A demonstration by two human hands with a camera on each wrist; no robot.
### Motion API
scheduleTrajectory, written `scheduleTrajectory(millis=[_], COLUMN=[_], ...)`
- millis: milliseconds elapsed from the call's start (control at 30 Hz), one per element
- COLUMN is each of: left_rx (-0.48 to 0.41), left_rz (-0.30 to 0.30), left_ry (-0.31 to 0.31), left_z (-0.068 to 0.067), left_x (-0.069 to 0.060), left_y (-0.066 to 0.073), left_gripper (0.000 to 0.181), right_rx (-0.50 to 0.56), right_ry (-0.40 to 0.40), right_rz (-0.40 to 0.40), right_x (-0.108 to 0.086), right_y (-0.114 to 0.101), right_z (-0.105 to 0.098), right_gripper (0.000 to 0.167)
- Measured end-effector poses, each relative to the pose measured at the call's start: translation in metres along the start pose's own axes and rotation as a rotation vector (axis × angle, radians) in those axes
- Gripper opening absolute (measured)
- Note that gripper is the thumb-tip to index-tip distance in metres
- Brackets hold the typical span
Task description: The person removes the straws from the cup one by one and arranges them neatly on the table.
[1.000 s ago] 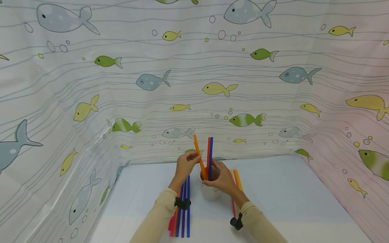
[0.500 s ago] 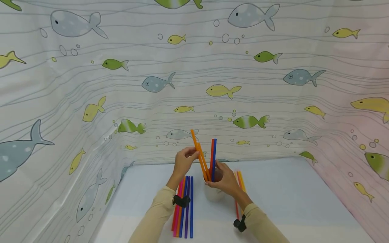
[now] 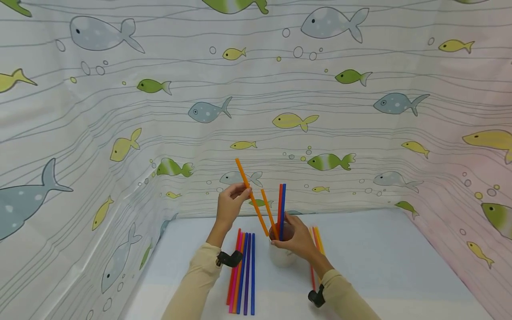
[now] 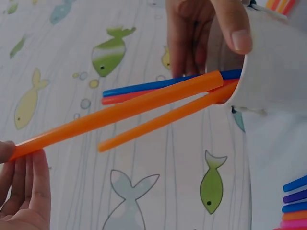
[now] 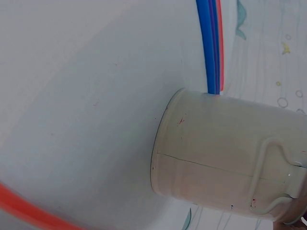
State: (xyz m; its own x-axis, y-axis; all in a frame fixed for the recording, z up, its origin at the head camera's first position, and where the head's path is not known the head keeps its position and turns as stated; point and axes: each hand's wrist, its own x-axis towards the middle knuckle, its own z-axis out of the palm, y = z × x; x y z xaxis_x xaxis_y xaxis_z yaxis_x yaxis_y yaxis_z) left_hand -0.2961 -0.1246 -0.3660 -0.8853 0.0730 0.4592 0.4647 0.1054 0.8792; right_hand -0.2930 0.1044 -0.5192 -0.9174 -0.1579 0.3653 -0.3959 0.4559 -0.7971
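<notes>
In the head view my left hand (image 3: 232, 202) pinches an orange straw (image 3: 256, 209) near its upper part. The straw slants, its lower end just outside the rim of a white cup (image 3: 282, 258). My right hand (image 3: 298, 235) grips the cup at its rim, thumb on the near side. A second orange straw (image 3: 268, 209), a red straw (image 3: 279, 202) and a blue straw (image 3: 284, 202) lean in the cup. The left wrist view shows the held straw (image 4: 120, 112) apart from the other orange one (image 4: 158, 123). The right wrist view shows the cup's side (image 5: 216, 148), with its handle.
Left of the cup, several straws (image 3: 246, 275) in red, pink, orange, blue and purple lie side by side on the white table (image 3: 384, 258). Red and yellow straws (image 3: 317, 235) lie to its right, partly under the right forearm. A fish-print curtain (image 3: 256, 133) surrounds the table.
My left hand has drawn one orange straw up and leftward out of the cup, parting it from the other orange straw. The right hand has stayed at the cup.
</notes>
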Motion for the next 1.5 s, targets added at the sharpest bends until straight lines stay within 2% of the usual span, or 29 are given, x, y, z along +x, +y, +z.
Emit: scheduleTrajectory(millis=[100, 200, 467, 667, 900, 1200, 1333, 1500], left_rx=[0.016, 0.041, 0.096, 0.163, 0.172, 0.166, 0.188, 0.22], left_rz=[-0.002, -0.032, -0.15, -0.207, -0.27, -0.371, -0.41, -0.436], left_ry=[-0.009, -0.023, -0.014, 0.0, 0.022, 0.068, 0.078, 0.07], left_z=[-0.009, -0.019, -0.036, -0.042, -0.049, -0.064, -0.068, -0.069], left_x=[-0.001, -0.004, -0.023, -0.041, -0.054, -0.067, -0.077, -0.088], left_y=[0.002, -0.002, -0.027, -0.044, -0.064, -0.122, -0.136, -0.146], left_gripper=[0.024, 0.024, 0.025, 0.027, 0.025, 0.032, 0.029, 0.029], right_rx=[0.0, 0.006, 0.007, -0.002, -0.006, -0.021, -0.026, -0.035], right_ry=[0.003, 0.006, -0.005, 0.0, -0.007, 0.0, 0.001, -0.009], right_rz=[0.01, 0.019, 0.032, 0.023, 0.014, 0.022, 0.018, 0.034], right_x=[-0.002, -0.003, -0.003, -0.003, 0.0, 0.001, 0.001, 0.001], right_y=[0.0, -0.001, -0.002, 0.0, -0.002, -0.003, -0.003, -0.002], right_z=[0.0, -0.001, -0.001, -0.001, -0.002, -0.001, -0.001, 0.0], right_gripper=[0.107, 0.106, 0.108, 0.107, 0.107, 0.107, 0.108, 0.107])
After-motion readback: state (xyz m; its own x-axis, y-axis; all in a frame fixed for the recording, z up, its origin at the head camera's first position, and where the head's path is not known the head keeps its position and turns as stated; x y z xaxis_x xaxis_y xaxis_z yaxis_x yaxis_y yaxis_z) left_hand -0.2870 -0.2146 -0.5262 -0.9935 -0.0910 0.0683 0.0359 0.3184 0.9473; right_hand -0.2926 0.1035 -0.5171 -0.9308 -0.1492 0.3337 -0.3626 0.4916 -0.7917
